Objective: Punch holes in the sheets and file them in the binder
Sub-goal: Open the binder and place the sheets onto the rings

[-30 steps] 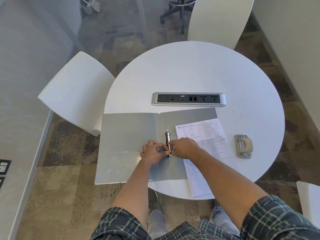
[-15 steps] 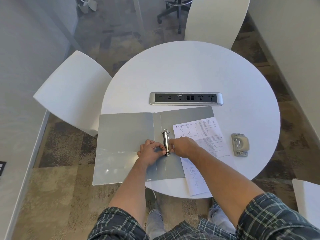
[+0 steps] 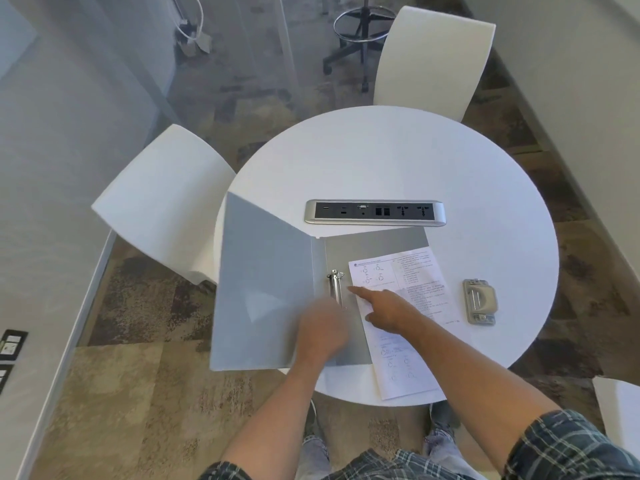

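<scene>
My right hand (image 3: pixel 389 308) lies relaxed, forefinger pressing the sheets (image 3: pixel 403 317) just right of the open binder's (image 3: pixel 277 289) rings (image 3: pixel 335 287), print too small to read; my blurred left hand (image 3: pixel 323 329) hovers over the binder, grip indiscernible.

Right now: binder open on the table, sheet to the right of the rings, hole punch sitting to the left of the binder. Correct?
One slip: the punch is not left of the binder. The head view shows it on the table to the right, beyond the sheet. The rest holds: the binder is open and the sheet lies right of the rings.
</scene>
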`<state>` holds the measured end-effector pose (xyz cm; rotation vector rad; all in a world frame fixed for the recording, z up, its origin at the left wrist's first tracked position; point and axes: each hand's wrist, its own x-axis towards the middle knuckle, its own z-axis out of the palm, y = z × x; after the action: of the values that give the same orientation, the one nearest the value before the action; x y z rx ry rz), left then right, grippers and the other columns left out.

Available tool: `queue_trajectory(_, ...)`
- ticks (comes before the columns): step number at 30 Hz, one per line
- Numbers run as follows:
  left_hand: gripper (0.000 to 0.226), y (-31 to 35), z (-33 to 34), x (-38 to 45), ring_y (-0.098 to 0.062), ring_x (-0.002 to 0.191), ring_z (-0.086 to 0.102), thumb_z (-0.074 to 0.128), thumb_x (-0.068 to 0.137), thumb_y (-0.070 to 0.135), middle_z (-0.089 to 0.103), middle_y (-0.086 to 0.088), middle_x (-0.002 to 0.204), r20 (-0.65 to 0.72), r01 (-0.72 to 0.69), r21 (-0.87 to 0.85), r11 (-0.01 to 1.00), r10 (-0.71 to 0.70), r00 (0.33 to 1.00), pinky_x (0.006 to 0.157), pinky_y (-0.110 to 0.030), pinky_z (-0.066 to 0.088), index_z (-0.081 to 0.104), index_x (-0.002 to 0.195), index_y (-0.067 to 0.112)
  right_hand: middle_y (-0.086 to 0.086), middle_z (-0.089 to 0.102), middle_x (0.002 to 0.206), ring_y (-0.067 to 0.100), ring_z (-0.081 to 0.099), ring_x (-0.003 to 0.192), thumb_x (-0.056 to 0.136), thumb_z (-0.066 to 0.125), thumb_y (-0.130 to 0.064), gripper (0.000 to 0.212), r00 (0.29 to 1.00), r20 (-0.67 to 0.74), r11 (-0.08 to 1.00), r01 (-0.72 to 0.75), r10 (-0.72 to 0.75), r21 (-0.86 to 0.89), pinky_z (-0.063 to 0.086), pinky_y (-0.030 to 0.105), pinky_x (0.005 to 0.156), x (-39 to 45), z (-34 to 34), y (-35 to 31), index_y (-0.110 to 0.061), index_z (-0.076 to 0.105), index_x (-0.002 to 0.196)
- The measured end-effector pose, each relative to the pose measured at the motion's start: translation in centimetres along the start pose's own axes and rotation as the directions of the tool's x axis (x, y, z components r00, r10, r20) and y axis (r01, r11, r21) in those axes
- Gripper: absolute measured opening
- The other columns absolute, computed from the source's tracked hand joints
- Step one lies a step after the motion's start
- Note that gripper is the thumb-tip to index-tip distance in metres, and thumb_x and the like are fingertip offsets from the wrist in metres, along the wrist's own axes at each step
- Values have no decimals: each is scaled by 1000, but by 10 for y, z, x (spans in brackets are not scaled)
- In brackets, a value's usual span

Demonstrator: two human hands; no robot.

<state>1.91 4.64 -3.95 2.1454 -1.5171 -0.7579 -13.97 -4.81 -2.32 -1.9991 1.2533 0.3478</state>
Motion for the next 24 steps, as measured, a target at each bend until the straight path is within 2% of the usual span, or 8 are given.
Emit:
queue_trajectory(5,8,13,13,-12,-13,80,63,57,87,24,63,7,89,232,104,-78,992,-83,969,76,-37,58,65,87,22,0,51,156,24,52,138,95,70,-17,71,969,-227,989,-74,102,127,48,43,108,-13,6,21,-31,39,158)
queue_trajectory(9,15,15,13,-7,-15,89,66,59,87,27,68,5,93,291,207,-124,970,-164,943,84,-37,58,68,97,20,7,52,152,30,51,135,92,74,-30,62,848,-476,968,-246,235,41,45,44,108,-25,4,39,-15,50,147)
queue_trajectory(11,15,13,12,-3,-18,92,67,62,87,26,69,2,95,323,236,-119,965,-187,928,85,-36,57,68,98,18,12,57,143,34,54,129,88,76,-37,65,768,-529,922,-379,360,77,46,45,104,-30,0,50,-11,51,142)
queue_trajectory(14,15,11,11,-1,-17,93,67,63,87,24,70,4,95,349,275,-123,953,-218,912,81,-32,56,68,99,17,17,62,130,38,57,123,88,73,-46,62,666,-515,830,-523,540,193,47,48,99,-37,-4,64,-7,52,131)
queue_trajectory(17,16,12,12,-3,-13,92,65,61,87,23,69,5,98,350,292,-116,949,-236,906,81,-29,55,68,100,17,17,62,134,38,57,127,92,66,-48,64,580,-461,736,-593,672,327,43,51,102,-40,-5,77,-4,50,136)
queue_trajectory(20,18,14,17,-3,-11,80,60,67,87,30,69,4,90,369,288,-114,951,-229,901,72,-27,51,67,97,15,13,65,132,38,60,124,93,61,-44,60,560,-371,671,-600,741,436,36,54,109,-35,-1,91,-5,51,138)
queue_trajectory(22,23,16,19,-2,-11,71,53,72,89,33,59,5,79,409,280,-126,952,-208,889,66,-24,44,64,97,13,11,68,127,37,61,122,89,62,-34,51,563,-327,643,-571,759,510,32,52,111,-33,-2,95,-7,56,132)
queue_trajectory(24,27,19,22,-1,-10,70,51,74,90,33,54,5,82,437,289,-161,944,-194,878,63,-21,43,62,106,15,9,67,127,36,59,125,87,64,-25,46,564,-295,616,-544,771,570,29,50,112,-34,-5,94,-10,59,131)
